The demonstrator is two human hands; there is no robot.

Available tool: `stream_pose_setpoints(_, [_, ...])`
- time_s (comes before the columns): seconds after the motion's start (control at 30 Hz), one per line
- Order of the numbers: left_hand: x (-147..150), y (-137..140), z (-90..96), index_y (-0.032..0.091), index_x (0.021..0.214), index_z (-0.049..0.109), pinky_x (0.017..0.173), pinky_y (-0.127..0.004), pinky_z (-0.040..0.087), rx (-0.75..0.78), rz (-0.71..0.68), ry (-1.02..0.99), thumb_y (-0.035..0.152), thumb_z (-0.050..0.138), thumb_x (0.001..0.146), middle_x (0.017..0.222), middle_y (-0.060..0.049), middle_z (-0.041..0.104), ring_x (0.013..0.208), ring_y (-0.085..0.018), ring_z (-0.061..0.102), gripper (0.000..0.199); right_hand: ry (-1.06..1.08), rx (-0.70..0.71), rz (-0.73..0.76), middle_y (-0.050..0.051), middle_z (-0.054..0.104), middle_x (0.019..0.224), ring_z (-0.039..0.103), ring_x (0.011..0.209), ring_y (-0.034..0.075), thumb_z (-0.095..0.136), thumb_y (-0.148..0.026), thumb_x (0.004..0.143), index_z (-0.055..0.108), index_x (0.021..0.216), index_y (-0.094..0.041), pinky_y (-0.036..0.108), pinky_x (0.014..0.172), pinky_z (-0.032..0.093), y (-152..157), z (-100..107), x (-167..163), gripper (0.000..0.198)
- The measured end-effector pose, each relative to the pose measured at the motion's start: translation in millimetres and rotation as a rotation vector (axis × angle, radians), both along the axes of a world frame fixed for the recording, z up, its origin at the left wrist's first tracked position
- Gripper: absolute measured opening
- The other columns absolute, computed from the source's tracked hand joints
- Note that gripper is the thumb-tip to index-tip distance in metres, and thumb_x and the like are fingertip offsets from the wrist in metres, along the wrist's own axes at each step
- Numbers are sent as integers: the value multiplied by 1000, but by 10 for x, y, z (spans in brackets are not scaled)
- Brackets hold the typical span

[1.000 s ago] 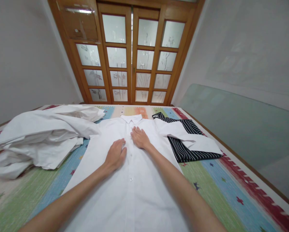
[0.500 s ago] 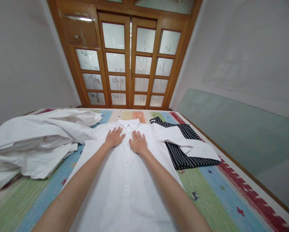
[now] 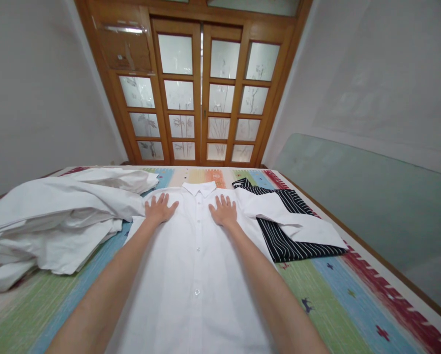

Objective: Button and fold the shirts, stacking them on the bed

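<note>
A white button-up shirt (image 3: 191, 265) lies front side up, its collar pointing away from me and its buttons running down the middle. My left hand (image 3: 160, 209) rests flat on the left part of its chest, fingers spread. On the other side of the button line, my right hand (image 3: 223, 211) also lies flat on the cloth with fingers apart. Neither hand grips anything. The sleeve on the right stretches out over a folded black-and-white striped garment (image 3: 286, 250). The left sleeve reaches a heap of white cloth (image 3: 58, 216).
Beneath everything is a colourful striped cover (image 3: 338, 295) with small figures on it. A pale green panel (image 3: 356, 191) stands along the right wall. Wooden doors with glass panes (image 3: 201, 98) are at the far end.
Both hands have slid apart across the shirt, the left one outward to the left and the right one outward to the right. The view has shifted slightly.
</note>
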State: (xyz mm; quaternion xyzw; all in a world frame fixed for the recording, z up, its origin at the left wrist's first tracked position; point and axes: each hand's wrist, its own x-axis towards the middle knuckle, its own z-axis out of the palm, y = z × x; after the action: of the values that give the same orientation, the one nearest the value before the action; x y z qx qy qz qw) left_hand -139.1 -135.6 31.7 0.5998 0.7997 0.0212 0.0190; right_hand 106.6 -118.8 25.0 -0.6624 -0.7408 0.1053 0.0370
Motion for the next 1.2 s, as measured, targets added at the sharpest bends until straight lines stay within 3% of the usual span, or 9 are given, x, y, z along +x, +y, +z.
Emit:
stream_pose_setpoints(0.2, [-180,-65,3,21,148,41,109,-57,33,67,18,55,45,23,96,157,-12,37,142,-34,35,60,-8,12,-26,4,2,166,0,151,26,12,-59,97,13,159,-18,46,119,-2,30,-26,19,74])
stream_pose_setpoints(0.37, [-258,-120,101,10,123,59,93,-43,48,146,17,127,25,28,95,126,-20,62,119,-30,57,44,-8,15,-25,4,3,166,0,151,26,12,-60,97,12,159,-18,47,119,-2,37,-43,22,74])
stream_pose_setpoints(0.73, [-211,-158,169,5,116,58,81,-36,51,216,4,193,9,29,90,117,-22,61,115,-30,56,39,7,25,-29,5,3,166,1,151,26,12,-60,97,14,158,-18,47,119,-1,17,-27,10,74])
stream_pose_setpoints(0.93, [-282,-163,172,5,114,60,84,-34,49,211,3,189,14,32,91,115,-22,62,114,-29,57,38,8,22,-32,5,3,166,0,151,27,13,-59,97,13,158,-19,47,119,-2,15,-17,14,74])
stream_pose_setpoints(1.03, [-355,-141,175,8,114,63,84,-36,48,198,3,203,8,31,88,112,-21,65,111,-30,58,41,8,20,-31,5,2,166,-1,151,26,14,-59,97,13,159,-19,47,119,-2,3,-6,13,73])
stream_pose_setpoints(1.2, [-534,-122,257,9,101,70,97,-51,39,257,-170,393,9,38,84,107,-24,67,115,-36,53,36,4,29,-31,5,3,166,-1,151,26,14,-58,97,14,158,-18,47,119,-2,-19,9,12,73])
